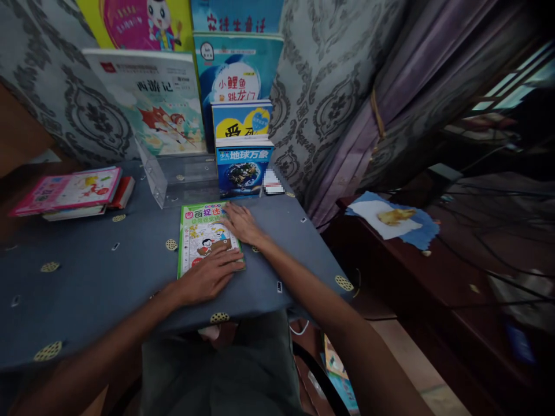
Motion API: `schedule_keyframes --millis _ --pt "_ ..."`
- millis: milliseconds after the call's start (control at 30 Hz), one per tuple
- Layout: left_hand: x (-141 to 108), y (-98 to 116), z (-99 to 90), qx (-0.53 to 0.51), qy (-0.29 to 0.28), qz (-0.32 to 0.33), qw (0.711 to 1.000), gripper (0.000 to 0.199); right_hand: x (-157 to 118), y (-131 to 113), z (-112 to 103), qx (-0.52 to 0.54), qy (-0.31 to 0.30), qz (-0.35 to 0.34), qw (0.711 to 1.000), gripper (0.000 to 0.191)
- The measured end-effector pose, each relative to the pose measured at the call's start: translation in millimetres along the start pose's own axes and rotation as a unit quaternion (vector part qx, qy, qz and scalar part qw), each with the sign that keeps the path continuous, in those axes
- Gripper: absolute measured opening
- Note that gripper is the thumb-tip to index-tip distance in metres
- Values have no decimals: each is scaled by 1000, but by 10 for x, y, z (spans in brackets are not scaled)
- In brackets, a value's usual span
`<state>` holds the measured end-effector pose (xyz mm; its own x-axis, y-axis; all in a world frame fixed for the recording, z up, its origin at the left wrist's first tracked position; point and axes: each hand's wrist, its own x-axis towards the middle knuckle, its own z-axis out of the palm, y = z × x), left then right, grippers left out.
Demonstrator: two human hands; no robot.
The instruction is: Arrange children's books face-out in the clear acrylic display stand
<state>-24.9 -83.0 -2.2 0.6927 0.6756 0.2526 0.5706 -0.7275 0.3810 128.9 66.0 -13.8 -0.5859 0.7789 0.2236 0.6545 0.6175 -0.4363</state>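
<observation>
At the far left, a pink-covered book [65, 193] is laid on top of a small pile, with a red book [122, 193] partly showing at its side; these are lying flat on the patterned cloth [130, 260], apart from the clear rack [151, 176]; in the rack, a pale-covered book [171, 124] is stood upright at the left, with a yellow-edged book [97, 20] seen behind it; in the right-hand column, teal books [271, 55] are ranged at the back, a blue-and-yellow book [222, 118] is set before them, and a dark blue book with a globe on its cover [240, 172] is placed foremost; so far as can be judged, the standing books have been arranged, while the green-edged book [202, 231] has not been stood among them; it is laid flat, cover up, just in front of the rack; its lower part is covered by the left hand [206, 278], whose fingers are extended and lightly spread, nothing being seen clasped; its upper right corner is touched by the right hand [243, 222], with fingers outstretched and the palm lowered; whether its edge is pinched underneath cannot be told; farther right, a crumpled blue sheet [427, 231] is rested on a dark red surface [416, 271], well apart from the books.
</observation>
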Motion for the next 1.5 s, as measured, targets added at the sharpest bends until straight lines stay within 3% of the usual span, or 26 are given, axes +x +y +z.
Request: schedule_keyframes --millis 133,233,300,367,467,567,633,733,800,867,967,1067,1133,1233,1367,1500 --pt "-79 -103 -58 -29 114 -55 992 34 -330 -185 -9 -19 -14 -2 1000 46" --pt "-206 -326 -164 41 219 -187 957 35 -573 -279 -38 -24 -15 -3 1000 45" --pt "-291 -510 -232 94 243 -296 919 43 -674 -310 -46 -25 -9 -9 1000 45" --pt "-350 -668 -270 92 234 -369 895 51 -716 -318 -37 -23 -3 -14 1000 43" --pt "-370 -798 -279 10 226 -370 901 54 -705 -309 -10 -15 0 -13 1000 42" --pt "-336 -825 -289 -124 278 -341 889 53 -681 -290 6 3 -6 -9 1000 43" --pt "-314 -814 -314 -231 339 -349 843 52 -679 -272 7 19 -5 -9 1000 43" --pt "-296 -767 -366 -382 404 -387 736 59 -686 -242 3 47 8 -20 999 43" --pt "-284 -710 -400 -455 399 -409 683 64 -688 -222 2 64 14 -22 998 45" --pt "-265 -639 -434 -512 365 -412 659 62 -686 -202 2 83 16 -17 996 47" --pt "-232 -545 -492 -571 322 -383 651 54 -674 -163 14 124 25 -5 992 50" --pt "-216 -500 -549 -600 329 -344 644 52 -639 -106 47 199 61 22 978 57" --pt "-221 -494 -575 -606 342 -331 637 54 -602 -66 70 287 79 50 953 63" --pt "-243 -494 -601 -609 349 -325 633 56 -554 -33 63 450 50 82 888 66" --pt "-261 -467 -652 -603 360 -312 640 58 -534 -75 -94 570 -24 89 816 53" --pt "-233 -380 -783 -576 381 -280 667 56 -486 -209 -405 574 -27 48 817 42"
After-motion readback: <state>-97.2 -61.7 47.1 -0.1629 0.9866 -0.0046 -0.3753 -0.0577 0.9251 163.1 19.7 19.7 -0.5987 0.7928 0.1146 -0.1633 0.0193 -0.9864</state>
